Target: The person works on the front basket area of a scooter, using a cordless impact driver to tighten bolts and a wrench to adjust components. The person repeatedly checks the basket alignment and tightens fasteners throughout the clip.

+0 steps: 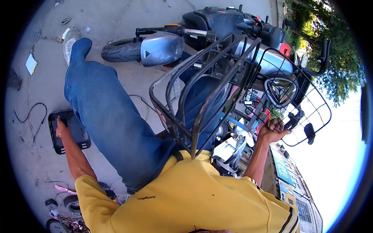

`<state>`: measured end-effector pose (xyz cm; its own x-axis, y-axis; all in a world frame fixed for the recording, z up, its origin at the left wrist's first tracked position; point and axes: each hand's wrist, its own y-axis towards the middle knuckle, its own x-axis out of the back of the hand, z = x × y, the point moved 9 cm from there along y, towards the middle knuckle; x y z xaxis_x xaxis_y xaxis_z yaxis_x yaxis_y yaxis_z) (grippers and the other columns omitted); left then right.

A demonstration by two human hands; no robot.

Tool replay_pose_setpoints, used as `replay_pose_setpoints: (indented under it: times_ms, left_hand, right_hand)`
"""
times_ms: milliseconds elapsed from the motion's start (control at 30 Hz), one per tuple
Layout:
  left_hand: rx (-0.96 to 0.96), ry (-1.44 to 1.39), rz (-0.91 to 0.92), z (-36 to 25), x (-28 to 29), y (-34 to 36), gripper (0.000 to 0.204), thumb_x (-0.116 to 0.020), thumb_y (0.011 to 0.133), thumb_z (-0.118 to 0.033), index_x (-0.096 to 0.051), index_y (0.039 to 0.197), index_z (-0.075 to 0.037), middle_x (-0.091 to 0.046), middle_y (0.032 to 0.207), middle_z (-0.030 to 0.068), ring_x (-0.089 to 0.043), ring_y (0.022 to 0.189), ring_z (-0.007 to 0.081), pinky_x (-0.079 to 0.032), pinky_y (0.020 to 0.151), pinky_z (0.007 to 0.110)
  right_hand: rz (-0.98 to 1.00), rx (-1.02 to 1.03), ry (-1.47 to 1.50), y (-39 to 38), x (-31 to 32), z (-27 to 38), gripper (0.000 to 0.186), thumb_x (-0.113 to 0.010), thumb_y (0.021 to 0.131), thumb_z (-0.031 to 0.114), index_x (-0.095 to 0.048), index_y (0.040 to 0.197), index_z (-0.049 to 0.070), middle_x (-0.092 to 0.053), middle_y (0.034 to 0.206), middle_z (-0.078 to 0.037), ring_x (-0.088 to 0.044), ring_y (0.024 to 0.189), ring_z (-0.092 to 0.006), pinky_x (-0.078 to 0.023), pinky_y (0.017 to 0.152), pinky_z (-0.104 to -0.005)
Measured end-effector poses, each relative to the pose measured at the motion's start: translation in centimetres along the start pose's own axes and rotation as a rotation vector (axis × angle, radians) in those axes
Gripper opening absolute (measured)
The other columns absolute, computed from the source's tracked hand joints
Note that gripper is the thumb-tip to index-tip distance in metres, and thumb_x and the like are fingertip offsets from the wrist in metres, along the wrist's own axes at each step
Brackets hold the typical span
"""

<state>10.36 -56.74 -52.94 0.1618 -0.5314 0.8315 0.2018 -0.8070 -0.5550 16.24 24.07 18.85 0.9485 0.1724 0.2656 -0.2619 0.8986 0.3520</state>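
Observation:
My left hand [61,127] reaches down to a black plastic tray [79,134] on the ground, beside my bent leg. Its fingers look drawn together inside the tray; what they hold, if anything, is too small to see. On the other side, my right hand [272,132] has its fingers curled at the lower edge of a black wire basket [316,93]. The basket is fixed on a silver-and-black electric scooter [161,48]. A black tubular metal rack [198,124] stands between my arms, close to my body.
A black cable [43,120] lies by the tray, and a white card [32,64] is farther off. Loose parts [70,217] clutter the ground at lower left. Another dark scooter [213,21] stands behind. A building [299,186] and trees [330,54] are at right.

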Motion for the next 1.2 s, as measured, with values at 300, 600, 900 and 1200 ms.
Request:
replay_pose_setpoints:
  times_ms: [300,600,900,1200]
  left_hand:
    - [-0.632,-0.759,0.629,-3.0,13.4,-19.2,0.067,-0.072,0.091,-0.034,-0.045,0.137,0.008,-0.061,0.128,0.0222,-0.06,0.12,0.0314,-0.051,0.102,0.041]
    - [-1.33,-0.988,1.231,-3.9,32.2,-51.6,0.082,-0.075,0.089,-0.037,-0.036,0.147,0.007,-0.045,0.146,0.0309,-0.052,0.13,0.0416,-0.047,0.108,0.05]
    - [-0.92,-0.382,2.227,2.5,24.7,-74.4,0.086,-0.076,0.086,-0.045,-0.04,0.145,0.005,-0.052,0.142,0.025,-0.058,0.126,0.0359,-0.047,0.108,0.045]
    - [-0.599,-0.188,2.385,5.7,18.5,-79.1,0.072,-0.074,0.09,-0.036,-0.042,0.145,-0.002,-0.051,0.144,0.0214,-0.054,0.131,0.0343,-0.044,0.112,0.047]
  right_hand:
    - [0.153,0.049,0.14,0.9,-0.4,-0.6,0.075,-0.03,0.102,0.067,-0.063,0.097,0.0,-0.055,0.068,-0.006,-0.038,0.051,-0.0096,-0.026,0.046,-0.022]
    - [0.308,0.116,0.241,1.5,-1.6,-1.0,0.071,-0.037,0.102,0.064,-0.063,0.103,-0.003,-0.061,0.073,-0.01,-0.046,0.051,-0.0109,-0.033,0.046,-0.0214]
    - [0.352,0.107,0.255,1.0,-2.1,-0.8,0.058,-0.035,0.106,0.054,-0.064,0.104,0.003,-0.062,0.076,-0.004,-0.045,0.053,-0.0048,-0.029,0.047,-0.0169]
    - [0.378,0.119,0.255,0.7,-2.4,-0.5,0.05,-0.037,0.108,0.046,-0.063,0.105,0.003,-0.062,0.077,-0.003,-0.044,0.052,-0.0038,-0.03,0.046,-0.0169]
